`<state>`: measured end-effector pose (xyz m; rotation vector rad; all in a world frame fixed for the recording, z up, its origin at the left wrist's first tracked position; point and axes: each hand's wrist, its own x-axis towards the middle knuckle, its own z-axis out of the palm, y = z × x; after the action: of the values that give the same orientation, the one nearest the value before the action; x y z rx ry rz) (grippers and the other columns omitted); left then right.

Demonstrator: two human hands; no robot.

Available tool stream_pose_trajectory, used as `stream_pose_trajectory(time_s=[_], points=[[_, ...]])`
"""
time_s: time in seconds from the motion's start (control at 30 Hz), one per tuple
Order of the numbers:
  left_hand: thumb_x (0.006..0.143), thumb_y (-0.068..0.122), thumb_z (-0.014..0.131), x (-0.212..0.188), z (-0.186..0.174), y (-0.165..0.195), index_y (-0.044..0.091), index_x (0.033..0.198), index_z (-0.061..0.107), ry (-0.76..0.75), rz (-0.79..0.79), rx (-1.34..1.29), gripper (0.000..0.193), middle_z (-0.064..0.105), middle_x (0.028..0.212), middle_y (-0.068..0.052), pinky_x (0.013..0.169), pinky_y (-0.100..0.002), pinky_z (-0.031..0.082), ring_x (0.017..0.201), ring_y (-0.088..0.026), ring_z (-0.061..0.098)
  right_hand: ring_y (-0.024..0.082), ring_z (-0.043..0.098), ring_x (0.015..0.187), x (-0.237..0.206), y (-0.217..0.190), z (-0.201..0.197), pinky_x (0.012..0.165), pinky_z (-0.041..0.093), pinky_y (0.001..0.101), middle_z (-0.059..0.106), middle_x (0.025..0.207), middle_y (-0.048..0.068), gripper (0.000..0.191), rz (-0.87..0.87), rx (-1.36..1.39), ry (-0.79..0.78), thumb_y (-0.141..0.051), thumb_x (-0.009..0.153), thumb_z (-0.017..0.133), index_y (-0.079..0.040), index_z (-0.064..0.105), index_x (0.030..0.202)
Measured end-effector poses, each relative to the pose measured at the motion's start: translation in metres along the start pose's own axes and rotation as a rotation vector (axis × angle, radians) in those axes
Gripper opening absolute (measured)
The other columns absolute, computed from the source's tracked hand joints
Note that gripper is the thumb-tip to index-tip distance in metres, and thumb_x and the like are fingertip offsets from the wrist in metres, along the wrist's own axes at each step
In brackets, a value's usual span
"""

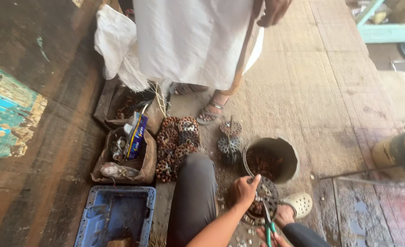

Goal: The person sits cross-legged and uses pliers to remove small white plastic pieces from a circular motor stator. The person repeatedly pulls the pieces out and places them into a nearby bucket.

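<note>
Near edge, centre-right: the person is sitting on the wooden floor (312,91), one grey-clad knee (193,192) pointing into the scene, both hands working low in the frame.
Left hand: the left hand (244,191) is closing its fingers on the rim of a round perforated metal disc (267,194), holding it tilted against the foot.
Right hand: the right hand (269,238) is lying mostly below the near edge; it is wrapping around green-handled pliers (269,224), whose tip is pointing up into the disc's rusty centre.
Disc: it is resting just near of the grey bucket (271,158), touching the person's bare foot beside a white clog (299,203).
Bucket: it is standing open, holding a reddish-brown tangle that I cannot identify for sure.
Left of the knee: a heap of coppery wound parts (175,146) is lying on the floor; two more discs (229,137) are standing on a spindle beside it.
Far left: torn cardboard boxes (125,158) are holding scraps and a blue-yellow packet (136,135); a blue plastic tray (115,212) is sitting nearest.
Far centre: another person in a white robe (189,41) is standing in sandals, close to the heap.
Risk, as I judge it: the pliers could be slipping off the rusty centre and jabbing the bare foot or the holding fingers, because the disc is being steadied only by a rim grip. Sharp disc edges could also be cutting the left palm.
</note>
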<state>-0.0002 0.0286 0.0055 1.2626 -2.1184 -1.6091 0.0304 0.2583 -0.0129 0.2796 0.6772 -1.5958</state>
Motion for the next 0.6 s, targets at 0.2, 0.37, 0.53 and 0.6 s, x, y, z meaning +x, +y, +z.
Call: stream_pose_trajectory(time_s=[0.2, 0.37, 0.53, 0.6], points=[[0.083, 0.065, 0.069, -0.024, -0.025, 0.025, 0.000, 0.100, 0.071, -0.036, -0.010, -0.090, 0.067, 0.073, 0.100, -0.025, 0.084, -0.048, 0.054, 0.095, -0.039, 0.070, 0.030, 0.072, 0.081, -0.025, 0.035, 0.052, 0.071, 0.056, 0.0445, 0.075, 0.094, 0.015, 0.077, -0.848, -1.525, 0.907, -0.033, 0.056, 0.097, -0.006, 0.063, 0.120], [0.085, 0.066, 0.062, -0.031, -0.032, 0.033, 0.010, 0.100, 0.079, -0.115, -0.007, 0.042, 0.060, 0.077, 0.095, -0.017, 0.084, -0.046, 0.053, 0.093, -0.037, 0.073, 0.040, 0.069, 0.090, -0.040, 0.043, 0.092, 0.076, 0.054, 0.0481, 0.073, 0.101, 0.020, 0.072, -0.689, -1.753, 1.148, -0.026, 0.061, 0.087, -0.007, 0.058, 0.124], [0.084, 0.067, 0.064, -0.029, -0.026, 0.025, 0.009, 0.106, 0.081, -0.057, 0.025, 0.125, 0.065, 0.078, 0.105, -0.017, 0.091, -0.044, 0.052, 0.103, -0.037, 0.072, 0.021, 0.069, 0.086, -0.050, 0.052, 0.107, 0.082, 0.054, 0.0393, 0.076, 0.104, 0.008, 0.047, -0.304, -0.281, 0.527, -0.013, 0.080, 0.060, -0.002, 0.062, 0.126], [0.084, 0.067, 0.064, -0.029, -0.026, 0.020, 0.009, 0.107, 0.081, -0.065, 0.015, 0.158, 0.065, 0.078, 0.107, -0.017, 0.093, -0.045, 0.051, 0.105, -0.037, 0.071, 0.026, 0.072, 0.089, -0.047, 0.060, 0.115, 0.083, 0.055, 0.0416, 0.077, 0.100, 0.014, 0.041, -0.336, -0.765, 0.717, -0.017, 0.084, 0.058, -0.002, 0.066, 0.120]])
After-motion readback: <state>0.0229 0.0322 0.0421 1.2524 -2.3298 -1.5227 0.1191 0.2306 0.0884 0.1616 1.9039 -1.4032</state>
